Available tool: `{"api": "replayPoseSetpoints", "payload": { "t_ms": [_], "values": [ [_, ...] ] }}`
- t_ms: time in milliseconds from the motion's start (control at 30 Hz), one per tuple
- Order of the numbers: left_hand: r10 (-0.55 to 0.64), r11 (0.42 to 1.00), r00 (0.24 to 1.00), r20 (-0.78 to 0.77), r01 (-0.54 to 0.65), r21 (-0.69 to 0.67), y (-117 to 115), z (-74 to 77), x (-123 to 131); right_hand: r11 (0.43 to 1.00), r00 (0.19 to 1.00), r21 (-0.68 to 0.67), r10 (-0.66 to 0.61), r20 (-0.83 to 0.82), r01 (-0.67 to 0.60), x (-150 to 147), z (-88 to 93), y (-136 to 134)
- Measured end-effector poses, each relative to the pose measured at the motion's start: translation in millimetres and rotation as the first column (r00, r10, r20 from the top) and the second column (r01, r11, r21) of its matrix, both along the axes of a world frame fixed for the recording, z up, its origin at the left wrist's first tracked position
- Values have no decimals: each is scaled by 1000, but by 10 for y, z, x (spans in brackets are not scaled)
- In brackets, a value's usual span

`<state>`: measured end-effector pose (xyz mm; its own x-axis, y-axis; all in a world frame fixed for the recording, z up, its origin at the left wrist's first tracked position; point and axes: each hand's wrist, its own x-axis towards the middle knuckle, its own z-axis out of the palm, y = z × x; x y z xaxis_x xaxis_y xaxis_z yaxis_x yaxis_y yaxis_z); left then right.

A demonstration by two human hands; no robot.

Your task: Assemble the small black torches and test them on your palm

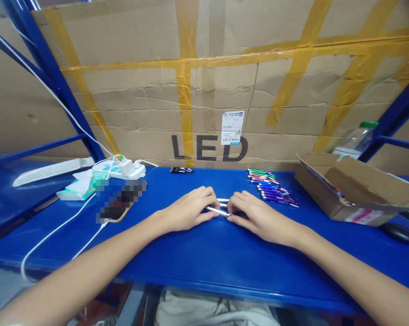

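Several silver pens (218,211) lie at the middle of the blue table, between my two hands. My left hand (195,209) has its fingers closed on the left ends of the pens. On the other side, my right hand (250,215) pinches their right ends, and its fingers hide part of them. Colored pens (272,188) in green, red, blue and purple lie in a row to the right, beyond my right hand. A small group of black pens (181,170) rests near the back edge.
At the right stand an open cardboard box (343,190), a black mouse (400,232) and a bottle (357,138). To the left are a phone (122,201), a power strip (119,168), a tissue pack (77,188) and white cables. A taped cardboard wall (139,108) closes the back.
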<state>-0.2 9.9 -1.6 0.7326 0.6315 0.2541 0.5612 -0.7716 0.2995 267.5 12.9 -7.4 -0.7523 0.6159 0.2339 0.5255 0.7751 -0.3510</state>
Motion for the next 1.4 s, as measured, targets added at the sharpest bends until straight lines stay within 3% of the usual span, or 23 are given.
{"api": "replayPoseSetpoints", "payload": {
  "t_ms": [333,700,1000,1200,1400],
  "values": [
    [124,992,992,32,-123,-35,-14,20,-11,991,987,-129,-58,-149,39,-15,24,-30],
    [64,998,994,83,-62,-26,4,3,-15,999,980,40,-2,-201,10,8,20,-7],
    [78,997,990,115,-77,-13,-23,25,-4,995,983,79,-37,-182,53,-9,14,-27],
    [78,997,991,111,-75,-35,-44,36,6,998,972,34,-44,-229,53,-14,-5,-12],
    [97,995,989,108,-96,-17,-44,26,5,995,984,91,-33,-177,49,-5,-21,31]
  ]
}}
